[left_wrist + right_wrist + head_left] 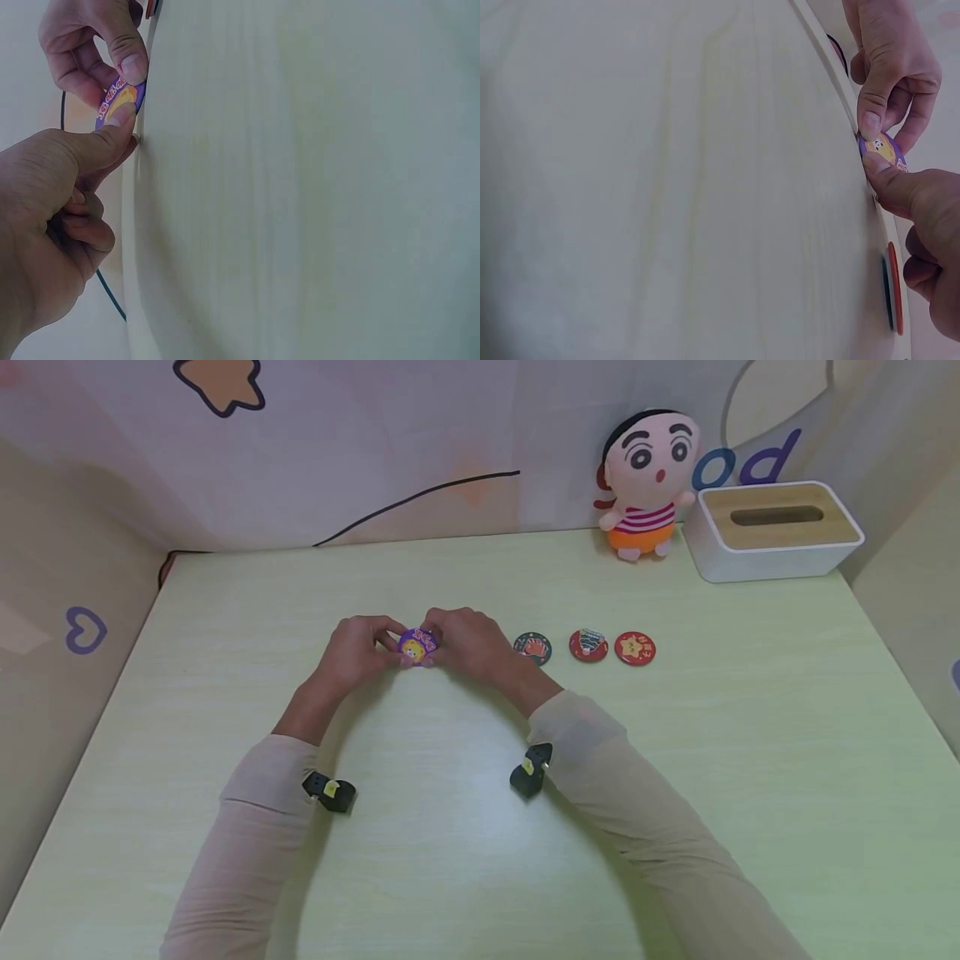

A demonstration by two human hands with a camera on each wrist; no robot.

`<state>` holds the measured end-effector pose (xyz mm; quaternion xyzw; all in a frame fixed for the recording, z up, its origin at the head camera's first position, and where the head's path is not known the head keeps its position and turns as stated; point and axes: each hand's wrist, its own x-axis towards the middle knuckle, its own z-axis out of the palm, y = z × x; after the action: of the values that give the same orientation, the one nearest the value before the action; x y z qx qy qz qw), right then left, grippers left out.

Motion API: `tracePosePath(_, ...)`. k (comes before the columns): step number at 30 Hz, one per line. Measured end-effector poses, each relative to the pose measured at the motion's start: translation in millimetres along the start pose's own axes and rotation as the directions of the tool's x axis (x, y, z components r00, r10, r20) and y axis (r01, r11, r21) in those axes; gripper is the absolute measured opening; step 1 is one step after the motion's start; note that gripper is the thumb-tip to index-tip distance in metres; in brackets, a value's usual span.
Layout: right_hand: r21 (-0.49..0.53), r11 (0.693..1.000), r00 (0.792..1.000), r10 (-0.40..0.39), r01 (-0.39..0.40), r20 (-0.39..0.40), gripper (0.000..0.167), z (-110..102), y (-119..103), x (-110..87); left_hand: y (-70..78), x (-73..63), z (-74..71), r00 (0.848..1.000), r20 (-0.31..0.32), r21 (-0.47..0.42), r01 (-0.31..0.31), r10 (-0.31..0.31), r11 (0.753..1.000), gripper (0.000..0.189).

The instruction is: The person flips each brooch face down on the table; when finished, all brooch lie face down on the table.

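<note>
left hand (358, 650) and right hand (472, 643) pinch a purple badge (416, 647) — three other badges (588, 646) at right

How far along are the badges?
Apparently done: the dark badge, middle red badge and star badge lie in a rough row on the table. In hand: the purple badge, pinched by the left hand and right hand. Remaining, probably: setting it down and letting go.

Just behind the bare hands (358, 647), the person's long, plain, pale beige sleeves (243, 843) end in cuffs (558, 717), their cloth softly creased along the forearms (660, 827), and on the inner side of each sits a small, angular black device (341, 796) marked with a yellow-green patch (332, 788).
</note>
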<state>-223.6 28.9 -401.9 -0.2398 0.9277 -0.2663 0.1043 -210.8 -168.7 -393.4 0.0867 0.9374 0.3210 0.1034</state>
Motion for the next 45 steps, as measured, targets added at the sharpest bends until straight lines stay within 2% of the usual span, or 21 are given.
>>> tracePosePath(14,0.006,1.0,1.0,0.008,-0.008,-0.03,0.028,-4.4,0.1,-0.5,0.4,0.9,0.8,1.0,0.003,-0.005,0.02,-0.02,1.0,0.034)
tracePosePath(29,0.042,0.999,0.995,-0.027,0.031,-0.091,0.019,-4.9,3.6,-1.3,0.5,0.6,1.7,0.999,-0.033,-0.004,-0.026,0.025,1.0,0.027)
tracePosePath(45,0.022,0.999,0.993,-0.034,0.037,-0.109,0.016,-4.5,4.5,-0.1,1.3,0.3,0.1,0.996,-0.061,-0.01,-0.063,0.063,0.998,0.02)
